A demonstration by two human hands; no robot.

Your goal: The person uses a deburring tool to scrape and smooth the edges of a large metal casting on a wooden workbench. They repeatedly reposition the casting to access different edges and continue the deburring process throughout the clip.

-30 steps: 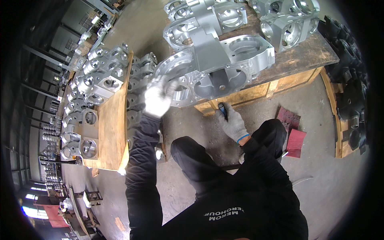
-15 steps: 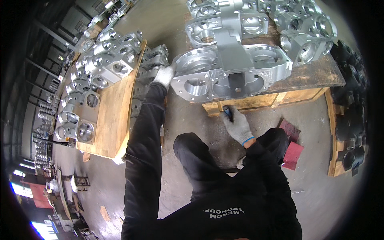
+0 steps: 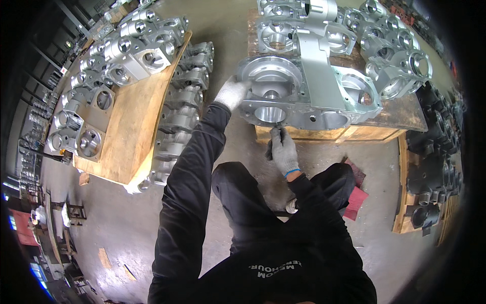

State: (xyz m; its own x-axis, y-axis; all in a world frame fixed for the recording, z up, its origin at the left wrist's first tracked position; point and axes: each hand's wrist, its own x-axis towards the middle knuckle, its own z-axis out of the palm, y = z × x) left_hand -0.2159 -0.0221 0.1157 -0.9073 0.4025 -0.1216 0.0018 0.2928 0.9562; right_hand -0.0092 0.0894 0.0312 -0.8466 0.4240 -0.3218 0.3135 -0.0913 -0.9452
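Note:
A large silvery metal casting (image 3: 314, 71) with round bores rests at the front of a wooden-topped stand. My left hand (image 3: 231, 93), in a pale work glove, grips its left edge, the fingertips slightly blurred over the rim. Below the front bore, my right hand (image 3: 284, 152), in a grey glove with a blue cuff, is closed around a small dark hand tool (image 3: 270, 151). A thin dark end of this tool (image 3: 277, 126) reaches up to the casting's lower front edge; its exact kind is hidden by the fingers.
More castings (image 3: 278, 36) stand behind on the same stand (image 3: 410, 111). At left, a wooden board (image 3: 132, 116) carries several castings, with others beneath its right side. Black parts (image 3: 433, 167) fill a pallet at right. Red sheets (image 3: 356, 202) lie on the floor beside my leg.
The casting has tilted, its front face now more foreshortened. My left hand has moved over its left rim. My right hand has risen leftward, bringing the tool to the casting's front edge. The view has shifted.

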